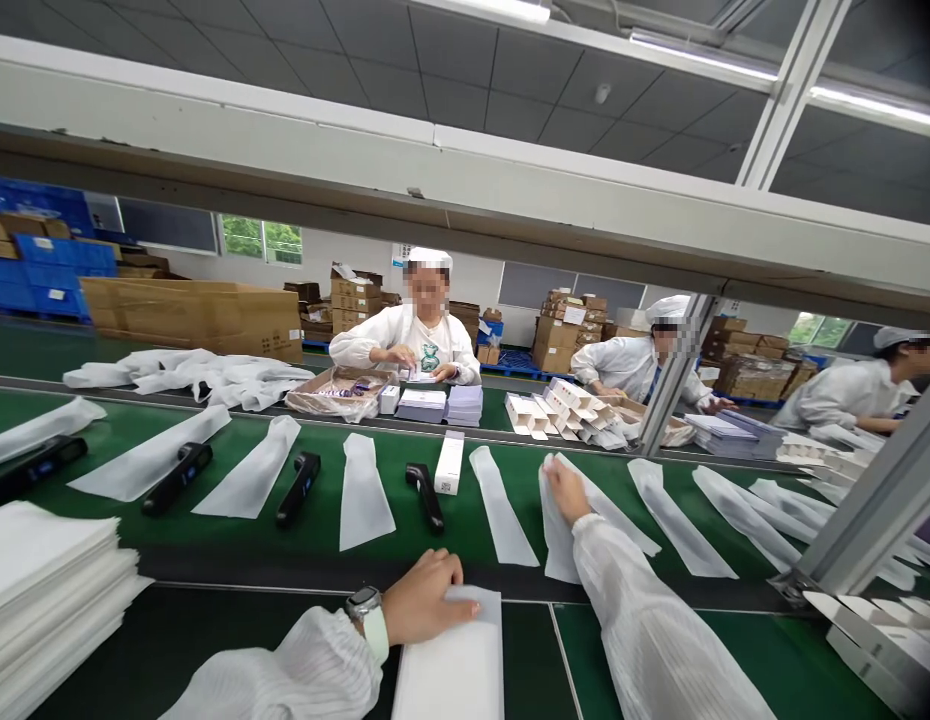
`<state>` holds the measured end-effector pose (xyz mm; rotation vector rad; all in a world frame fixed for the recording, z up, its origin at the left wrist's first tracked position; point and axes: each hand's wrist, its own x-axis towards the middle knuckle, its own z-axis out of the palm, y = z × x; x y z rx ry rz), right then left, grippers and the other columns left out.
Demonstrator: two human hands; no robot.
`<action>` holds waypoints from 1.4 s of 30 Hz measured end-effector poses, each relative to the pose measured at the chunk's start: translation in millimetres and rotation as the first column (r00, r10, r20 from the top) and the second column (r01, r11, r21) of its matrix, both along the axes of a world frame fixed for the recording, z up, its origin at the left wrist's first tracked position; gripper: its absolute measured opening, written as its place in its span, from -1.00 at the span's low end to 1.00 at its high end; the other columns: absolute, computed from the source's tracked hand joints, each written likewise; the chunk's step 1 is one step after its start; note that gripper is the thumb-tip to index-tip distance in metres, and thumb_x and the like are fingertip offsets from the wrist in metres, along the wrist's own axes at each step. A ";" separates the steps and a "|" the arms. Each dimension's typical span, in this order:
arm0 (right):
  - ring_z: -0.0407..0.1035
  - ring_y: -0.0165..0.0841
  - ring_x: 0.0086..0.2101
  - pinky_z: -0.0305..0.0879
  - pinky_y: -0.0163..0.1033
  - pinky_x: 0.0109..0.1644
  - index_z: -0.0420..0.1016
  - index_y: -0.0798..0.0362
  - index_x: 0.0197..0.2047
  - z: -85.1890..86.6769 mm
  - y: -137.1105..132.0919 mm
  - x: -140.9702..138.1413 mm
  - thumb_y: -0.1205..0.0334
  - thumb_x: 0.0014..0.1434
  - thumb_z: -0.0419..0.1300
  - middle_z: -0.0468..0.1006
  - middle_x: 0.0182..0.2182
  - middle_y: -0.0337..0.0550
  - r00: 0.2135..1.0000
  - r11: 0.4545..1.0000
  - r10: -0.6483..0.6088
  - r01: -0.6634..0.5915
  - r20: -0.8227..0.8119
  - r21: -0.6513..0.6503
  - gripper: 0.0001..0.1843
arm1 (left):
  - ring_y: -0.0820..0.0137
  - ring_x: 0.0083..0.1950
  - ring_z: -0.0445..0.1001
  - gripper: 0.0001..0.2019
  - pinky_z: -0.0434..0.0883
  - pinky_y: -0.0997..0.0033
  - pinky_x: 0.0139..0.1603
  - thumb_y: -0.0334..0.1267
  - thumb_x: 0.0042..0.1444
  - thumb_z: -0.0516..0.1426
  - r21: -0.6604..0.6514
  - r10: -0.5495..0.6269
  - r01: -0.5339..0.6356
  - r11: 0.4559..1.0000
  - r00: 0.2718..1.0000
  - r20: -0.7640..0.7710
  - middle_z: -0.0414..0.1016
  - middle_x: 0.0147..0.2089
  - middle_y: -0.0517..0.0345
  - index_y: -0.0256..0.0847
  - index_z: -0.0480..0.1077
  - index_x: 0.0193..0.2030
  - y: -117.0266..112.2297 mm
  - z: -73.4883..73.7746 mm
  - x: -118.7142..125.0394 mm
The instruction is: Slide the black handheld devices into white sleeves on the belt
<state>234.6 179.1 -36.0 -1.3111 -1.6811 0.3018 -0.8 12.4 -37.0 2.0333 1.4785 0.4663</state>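
My right hand (pixel 568 490) reaches onto the green conveyor belt, its fingers closed on the top end of a white sleeve (pixel 559 548). Another white sleeve (pixel 615 510) lies just beside it, to the right. Nearer to me, my left hand (pixel 427 598), with a watch on the wrist, rests with fingers outstretched on a stack of flat white sleeves (pixel 451 670). Further left on the belt, black handheld devices (pixel 298 488) alternate with white sleeves (pixel 369 495). A black device (pixel 425 495) lies beside an upright-looking white box (pixel 449 463).
A tall pile of white sheets (pixel 45 610) stands at the left, open white boxes (pixel 877 640) at the right. A metal post (pixel 847 520) rises on the right under an overhead shelf (pixel 435 165). Across the belt, several co-workers (pixel 427 335) handle boxes and booklets (pixel 422 405).
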 end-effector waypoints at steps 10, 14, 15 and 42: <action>0.31 -0.24 -0.33 0.14 -0.20 -0.29 0.26 -0.01 -0.14 -2.8 -44.5 -135.1 -0.01 0.09 -0.13 0.40 -0.39 -0.07 0.828 0.951 0.304 -0.237 0.472 -0.199 -0.64 | 0.28 -0.22 0.26 -0.89 0.16 0.52 -0.38 -0.23 -0.26 0.15 -0.041 0.128 -0.127 0.991 0.991 0.032 0.36 -0.46 0.22 -0.21 0.40 -0.57 -14.2 8.3 -17.3; 0.25 -0.06 -0.20 0.08 0.00 -0.20 0.26 0.03 -0.13 -19.3 -47.8 -167.1 0.19 -0.08 0.14 0.36 -0.28 0.06 0.906 0.928 0.300 -0.206 0.297 -0.310 -0.61 | 0.39 -0.36 0.25 -0.87 0.11 0.56 -0.45 -0.21 -0.21 0.13 0.007 0.155 -0.155 0.988 0.987 0.034 0.30 -0.50 0.26 -0.19 0.38 -0.48 -23.7 12.2 -15.4; 0.25 -0.08 -0.19 0.08 0.00 -0.19 0.24 0.02 -0.10 -21.6 -45.4 -166.0 0.26 -0.08 0.14 0.35 -0.27 0.04 0.920 0.918 0.310 -0.223 0.242 -0.328 -0.60 | 0.43 -0.41 0.23 -0.87 0.08 0.56 -0.48 -0.20 -0.18 0.11 0.039 0.161 -0.163 0.986 0.986 0.035 0.25 -0.54 0.29 -0.19 0.36 -0.47 -25.0 12.9 -14.5; 0.39 -0.32 -0.53 0.34 -0.10 -0.48 -0.11 -0.18 0.03 25.5 -101.3 -105.0 0.12 -0.09 0.17 0.35 -0.55 -0.35 0.386 0.451 0.407 -0.873 -0.828 -0.186 -0.33 | 0.43 -0.34 0.24 -0.67 0.24 0.52 -0.33 -0.06 -0.21 0.17 0.247 0.092 -0.137 0.959 0.978 0.188 0.14 -0.35 0.21 -0.25 0.17 -0.65 -26.2 15.1 -13.9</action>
